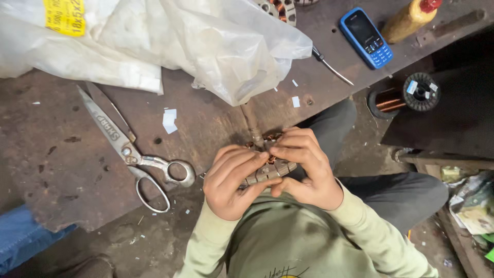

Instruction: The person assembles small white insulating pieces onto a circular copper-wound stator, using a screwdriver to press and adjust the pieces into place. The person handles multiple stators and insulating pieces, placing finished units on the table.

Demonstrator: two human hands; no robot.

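Both my hands grip a small round metal motor stator (268,172) with copper windings, held close to my chest at the edge of the workbench (67,164). My left hand (231,181) wraps over its left side, fingers curled on top. My right hand (304,167) covers the right side, fingertips pressing at the copper coils near the centre. A thin metal rod (252,123) sticks up from the stator toward the bench. Much of the stator is hidden under my fingers.
Large steel scissors (131,152) lie open on the rusty bench to the left. Crumpled clear plastic bags (195,41) cover the far side. A blue mobile phone (366,37), a yellow bottle (409,19), a screwdriver (332,68) and a copper wire spool (406,95) sit at the right.
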